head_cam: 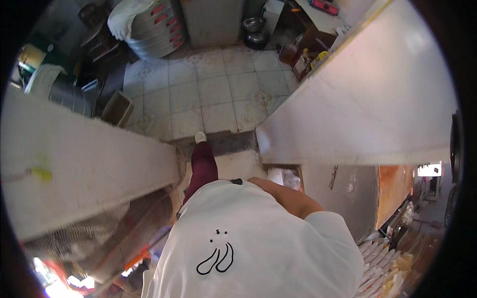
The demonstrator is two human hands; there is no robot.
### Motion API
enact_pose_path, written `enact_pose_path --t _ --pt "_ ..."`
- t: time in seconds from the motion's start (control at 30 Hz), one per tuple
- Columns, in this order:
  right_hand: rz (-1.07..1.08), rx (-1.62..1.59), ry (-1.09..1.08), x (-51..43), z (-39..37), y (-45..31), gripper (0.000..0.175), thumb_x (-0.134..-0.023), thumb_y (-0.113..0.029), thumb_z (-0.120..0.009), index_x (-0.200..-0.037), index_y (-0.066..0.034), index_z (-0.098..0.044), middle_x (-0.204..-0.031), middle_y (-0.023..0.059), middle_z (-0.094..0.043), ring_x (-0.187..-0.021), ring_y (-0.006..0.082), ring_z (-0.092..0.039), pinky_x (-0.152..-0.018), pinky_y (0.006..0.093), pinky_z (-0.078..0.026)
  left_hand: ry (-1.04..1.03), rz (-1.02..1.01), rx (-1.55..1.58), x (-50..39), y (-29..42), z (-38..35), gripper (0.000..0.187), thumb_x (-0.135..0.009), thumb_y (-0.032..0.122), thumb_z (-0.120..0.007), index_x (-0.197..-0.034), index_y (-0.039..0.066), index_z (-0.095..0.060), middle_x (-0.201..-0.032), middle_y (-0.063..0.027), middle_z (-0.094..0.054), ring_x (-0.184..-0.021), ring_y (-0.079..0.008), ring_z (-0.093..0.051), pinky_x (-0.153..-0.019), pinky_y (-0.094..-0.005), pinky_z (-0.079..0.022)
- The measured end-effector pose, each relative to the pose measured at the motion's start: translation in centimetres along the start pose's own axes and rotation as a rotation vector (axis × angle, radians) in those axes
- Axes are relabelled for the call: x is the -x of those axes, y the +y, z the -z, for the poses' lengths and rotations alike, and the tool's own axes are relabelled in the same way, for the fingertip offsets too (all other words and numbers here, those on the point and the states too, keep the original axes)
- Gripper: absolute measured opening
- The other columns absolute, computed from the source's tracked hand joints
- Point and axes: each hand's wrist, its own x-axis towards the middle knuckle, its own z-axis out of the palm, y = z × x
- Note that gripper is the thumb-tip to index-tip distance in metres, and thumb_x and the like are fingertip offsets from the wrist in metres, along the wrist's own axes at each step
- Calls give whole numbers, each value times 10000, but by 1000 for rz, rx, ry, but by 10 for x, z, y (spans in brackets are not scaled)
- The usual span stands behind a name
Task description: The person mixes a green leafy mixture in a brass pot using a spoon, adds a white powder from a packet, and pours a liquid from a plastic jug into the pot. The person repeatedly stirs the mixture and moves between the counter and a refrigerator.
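Note:
Neither of my hands shows in the picture; one bare forearm (288,197) comes out of a short white sleeve and bends behind my white T-shirt (253,242). Below the shirt, a leg in dark red trousers (204,164) steps forward, its pale shoe (200,137) at a dark threshold strip (233,143). Beyond lies a floor of light tiles (216,89). Stacked metal steamer tiers (156,37) with red handles stand at the far side, a white cloth (125,16) draped over them. Metal basins (255,41) sit on the floor to their right.
White walls flank the passage on the left (93,156) and right (357,93). An open rectangular bin (117,108) stands behind the left wall. Boxes and bottles (311,61) crowd the floor by the right wall. White packages (376,264) lie at the lower right.

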Motion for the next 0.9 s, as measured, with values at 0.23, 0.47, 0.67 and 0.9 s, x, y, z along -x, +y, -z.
enact_pose_path --t 0.23,0.47,0.67,0.9 --pt "68 331 422 -112 118 -74 453 -923 -487 -522 -1032 -103 -735 -1047 184 -689 -995 340 -651 -884 434 -503 -147 -73 -195 -123 237 -3 312 -985 196 -525 -1197 -25 -585 -998 -91 -674 -891 -210 -655 -790 -301 -540" --pt "-332 -426 928 -129 214 -112 461 -935 -422 -534 -781 -14 -683 -658 102 -643 -578 205 -613 -523 381 -479 -194 -10 -361 -206 470 -29 318 -994 222 -521 -1187 -21 -590 -985 -84 -674 -873 -205 -655 -776 -299 -541" --pt "-455 -913 912 -209 292 -93 368 -956 -305 -433 -830 -14 -620 -710 112 -616 -545 186 -561 -477 357 -439 -59 47 -44 -285 565 -80 379 -988 301 -538 -1217 3 -583 -1046 -116 -650 -887 -216 -643 -787 -331 -529" --pt "-396 -1057 930 -314 521 -119 157 -913 -122 -508 -899 -22 -628 -787 95 -632 -601 190 -579 -541 358 -472 -62 106 -409 -372 648 -182 443 -968 335 -548 -1225 -25 -571 -1130 -178 -625 -950 -256 -614 -870 -379 -492"
